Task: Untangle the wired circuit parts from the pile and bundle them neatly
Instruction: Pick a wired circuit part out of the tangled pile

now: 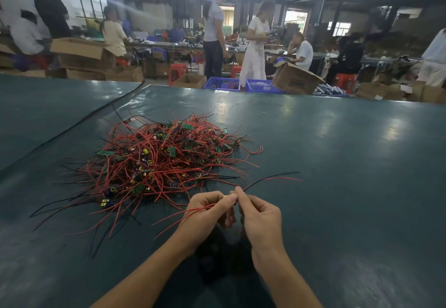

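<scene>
One pile (159,160) of wired parts, too many to count. One wired part (226,196) out of the pile. Two hands: left hand (205,211), right hand (260,213). One desk (337,150). Two blue baskets (222,83) (263,86).

The small part (226,196) pinched between the left hand (205,211) and the right hand (258,213), low in the middle of the frame, shows only a yellow speck; fingers cover the rest. Both arms (149,276) run off the bottom edge. In the pile (164,160), the lowest boards lie buried under wires, too tangled to count. The table (337,162) is cut by both side edges. The people (255,42) along the top are blurred.
</scene>
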{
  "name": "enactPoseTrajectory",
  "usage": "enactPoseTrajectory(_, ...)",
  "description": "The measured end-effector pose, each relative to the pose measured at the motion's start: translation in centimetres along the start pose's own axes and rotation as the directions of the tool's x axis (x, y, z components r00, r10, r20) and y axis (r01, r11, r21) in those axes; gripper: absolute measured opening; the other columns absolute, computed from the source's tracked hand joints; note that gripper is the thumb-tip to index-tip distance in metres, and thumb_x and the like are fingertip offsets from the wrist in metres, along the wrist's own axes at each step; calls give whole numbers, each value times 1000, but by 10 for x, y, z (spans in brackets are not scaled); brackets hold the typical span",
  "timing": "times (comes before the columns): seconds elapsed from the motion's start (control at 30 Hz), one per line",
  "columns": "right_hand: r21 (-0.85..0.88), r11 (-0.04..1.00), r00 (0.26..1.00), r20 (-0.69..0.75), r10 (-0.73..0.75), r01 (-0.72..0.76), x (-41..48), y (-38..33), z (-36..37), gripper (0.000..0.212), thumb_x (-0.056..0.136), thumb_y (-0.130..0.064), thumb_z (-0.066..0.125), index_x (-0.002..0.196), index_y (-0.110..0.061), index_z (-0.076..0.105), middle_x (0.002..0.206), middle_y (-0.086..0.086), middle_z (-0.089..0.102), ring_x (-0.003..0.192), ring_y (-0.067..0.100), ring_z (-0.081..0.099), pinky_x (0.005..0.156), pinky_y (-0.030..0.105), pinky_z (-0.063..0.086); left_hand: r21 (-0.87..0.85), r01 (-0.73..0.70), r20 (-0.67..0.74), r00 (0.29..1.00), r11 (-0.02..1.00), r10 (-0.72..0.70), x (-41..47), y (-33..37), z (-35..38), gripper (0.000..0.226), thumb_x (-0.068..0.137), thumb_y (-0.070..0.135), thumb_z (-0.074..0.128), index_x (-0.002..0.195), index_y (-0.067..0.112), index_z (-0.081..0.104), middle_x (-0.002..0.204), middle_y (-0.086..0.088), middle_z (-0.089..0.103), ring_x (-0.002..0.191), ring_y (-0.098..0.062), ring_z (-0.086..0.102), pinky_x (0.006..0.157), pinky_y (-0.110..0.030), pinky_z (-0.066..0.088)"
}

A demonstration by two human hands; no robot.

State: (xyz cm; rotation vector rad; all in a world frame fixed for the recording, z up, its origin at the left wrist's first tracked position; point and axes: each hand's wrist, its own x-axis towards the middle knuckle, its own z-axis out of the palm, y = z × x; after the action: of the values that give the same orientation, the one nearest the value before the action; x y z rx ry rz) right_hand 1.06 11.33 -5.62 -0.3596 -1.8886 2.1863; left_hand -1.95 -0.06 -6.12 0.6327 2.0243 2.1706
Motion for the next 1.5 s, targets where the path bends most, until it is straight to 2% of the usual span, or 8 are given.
enactPoseTrajectory(0.1, 23, 999, 996, -77, 46, -44, 5, 0, -3, 24, 88, -31, 71, 69, -19, 79, 68, 18, 66, 68, 31, 61, 71, 42, 57, 27, 12, 6, 1000, 1000, -12, 3, -1, 1, 34, 84, 37, 65, 56, 17, 66, 57, -6, 61, 55, -16, 57, 59, -22, 48)
enactPoseTrajectory(0.27, 199, 979, 957, -270, 106, -53, 23, -9, -23, 23, 85, -20, 75, 64, -11, 73, 45, -9, 37, 35, 5, 27, 35, 16, 25, 4, 36, -42, 998, 999, -36, 6, -2, 2, 34, 76, 39, 68, 50, 17, 62, 53, -7, 57, 50, -16, 53, 54, -23, 46)
enactPoseTrajectory(0.5, 277, 959, 912, -405, 66, 54, 36, -15, -45, 22, 87, -23, 73, 67, -13, 74, 47, -10, 43, 37, 4, 28, 34, 18, 24, -29, 29, -29, 999, 999, -30, 5, -1, 6, 34, 80, 26, 63, 48, 17, 60, 50, -5, 49, 45, -14, 48, 49, -21, 42)
enactPoseTrajectory(0.87, -283, 938, 979, 99, -181, 202, -3, -6, -11, 72, 79, -67, 56, 59, 2, 65, 44, 3, 45, 44, 10, 37, 45, 25, 35, -105, 59, -15, 998, 993, -61, 3, -3, -4, 30, 82, 40, 66, 60, 20, 64, 60, -6, 57, 56, -18, 52, 57, -27, 46)
enactPoseTrajectory(1.0, -351, 683, 751, 103, -652, 641, -8, -12, -15, 54, 92, -41, 63, 51, -7, 57, 44, -11, 45, 40, 3, 38, 46, 14, 30, -145, 51, -37, 998, 988, -57, 4, -3, -10, 31, 82, 35, 66, 55, 21, 60, 55, -3, 54, 52, -16, 50, 55, -24, 44)
enactPoseTrajectory(1.1, -464, 412, 559, 239, -794, 784, -11, -13, -13, 15, 89, -24, 61, 91, -14, 73, 81, -14, 63, 74, 4, 58, 68, 19, 46, -174, 60, 33, 998, 983, -55, 4, -3, -10, 27, 78, 40, 69, 60, 20, 64, 58, 0, 55, 54, -12, 50, 55, -22, 45)
enactPoseTrajectory(1.27, -613, 362, 667, 388, -636, 702, -13, -8, -18, 39, 81, -23, 61, 118, -16, 69, 112, -8, 64, 102, 10, 59, 89, 30, 48, -177, 96, 147, 987, 980, -70, 2, -1, -12, 27, 81, 46, 70, 69, 21, 69, 61, 5, 58, 56, -7, 53, 58, -18, 46)
enactPoseTrajectory(1.5, -746, 364, 714, 208, -669, 558, -2, -13, -30, 24, 88, -20, 71, 111, -15, 73, 90, -6, 67, 77, 15, 66, 59, 31, 53, -218, 101, -6, 995, 971, -104, 2, 2, -8, 30, 80, 42, 66, 67, 15, 65, 60, -4, 56, 52, -13, 50, 52, -20, 43)
